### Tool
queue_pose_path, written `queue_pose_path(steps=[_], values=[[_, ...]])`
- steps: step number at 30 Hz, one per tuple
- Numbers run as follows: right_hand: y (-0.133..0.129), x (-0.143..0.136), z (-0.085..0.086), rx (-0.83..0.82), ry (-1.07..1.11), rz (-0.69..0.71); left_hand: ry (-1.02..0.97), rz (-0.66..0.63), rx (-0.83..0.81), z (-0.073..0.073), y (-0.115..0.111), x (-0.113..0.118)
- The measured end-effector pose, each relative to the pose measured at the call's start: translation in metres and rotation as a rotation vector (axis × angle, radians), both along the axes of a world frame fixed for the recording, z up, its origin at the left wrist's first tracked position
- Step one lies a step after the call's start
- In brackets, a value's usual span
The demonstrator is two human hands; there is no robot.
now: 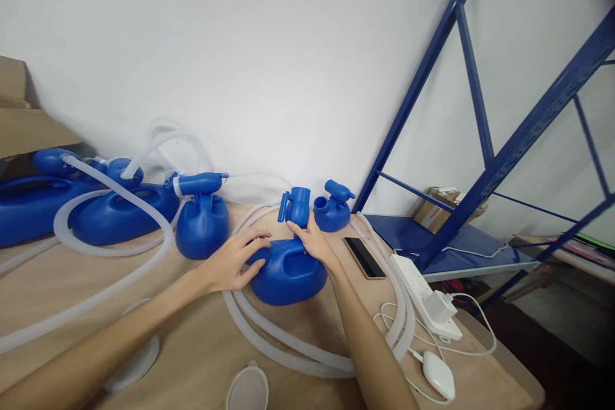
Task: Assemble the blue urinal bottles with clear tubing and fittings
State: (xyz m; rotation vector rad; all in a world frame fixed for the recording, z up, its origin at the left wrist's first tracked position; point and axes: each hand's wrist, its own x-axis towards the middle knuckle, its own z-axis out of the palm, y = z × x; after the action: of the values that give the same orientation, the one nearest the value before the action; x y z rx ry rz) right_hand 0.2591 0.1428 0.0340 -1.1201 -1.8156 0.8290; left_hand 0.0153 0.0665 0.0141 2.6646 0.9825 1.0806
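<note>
On the table in front of me rests a blue plastic jug [288, 282] with a loop handle. My left hand [240, 259] grips its left end, thumb below and fingers above. A blue spout piece [298, 206] with a wide mouth and a small side bar stands at the jug's far side. My right hand [313, 240] closes around the lower part of this spout piece; whether it is joined to the jug is hidden. Clear flexible hose [283, 352] curves around the jug on the table. Another blue jug [332, 211] stands just behind on the right.
Several blue jugs [202, 230] with hoses stand at left. Two pale round lids [247, 391] lie in front. Right of the jug are a phone [364, 257], a white power strip [423, 301] and a white charger [438, 375]. Blue metal shelving [432, 96] rises at right.
</note>
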Motion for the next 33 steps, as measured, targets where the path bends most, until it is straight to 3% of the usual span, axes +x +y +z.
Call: queue_pose_path(steps=[5,8,12,16,19,22,26,28,29,31,33], values=[[-0.004,-0.002,0.000,0.007,0.005,0.023,0.238,-0.397,0.191,0.003,0.018,-0.019],[-0.005,-0.004,-0.001,0.024,0.001,0.001,0.291,-0.469,0.213,0.002,0.025,-0.018],[-0.005,-0.006,-0.001,0.006,-0.022,-0.004,0.070,-0.337,0.238,-0.010,0.016,-0.007],[-0.004,-0.007,0.001,0.006,-0.030,-0.014,-0.051,-0.129,0.145,-0.016,-0.003,0.005],[-0.004,-0.007,0.003,0.016,-0.021,-0.028,-0.092,-0.008,-0.013,-0.004,-0.018,0.013],[-0.005,-0.006,0.005,-0.005,-0.018,-0.035,-0.166,0.020,-0.274,0.019,-0.028,0.015],[-0.004,-0.005,0.004,-0.045,-0.025,-0.079,-0.232,0.205,-0.508,0.040,-0.042,-0.017],[-0.004,-0.006,0.003,-0.052,-0.033,-0.112,-0.001,0.322,-0.488,0.033,-0.055,-0.050],[-0.003,-0.006,0.002,-0.054,-0.038,-0.133,0.141,0.318,-0.487,0.024,-0.064,-0.069],[-0.002,-0.008,0.001,-0.052,-0.048,-0.187,0.356,0.300,-0.533,-0.002,-0.084,-0.103],[-0.002,-0.009,0.002,-0.050,-0.060,-0.245,0.418,0.381,-0.522,-0.032,-0.102,-0.128]])
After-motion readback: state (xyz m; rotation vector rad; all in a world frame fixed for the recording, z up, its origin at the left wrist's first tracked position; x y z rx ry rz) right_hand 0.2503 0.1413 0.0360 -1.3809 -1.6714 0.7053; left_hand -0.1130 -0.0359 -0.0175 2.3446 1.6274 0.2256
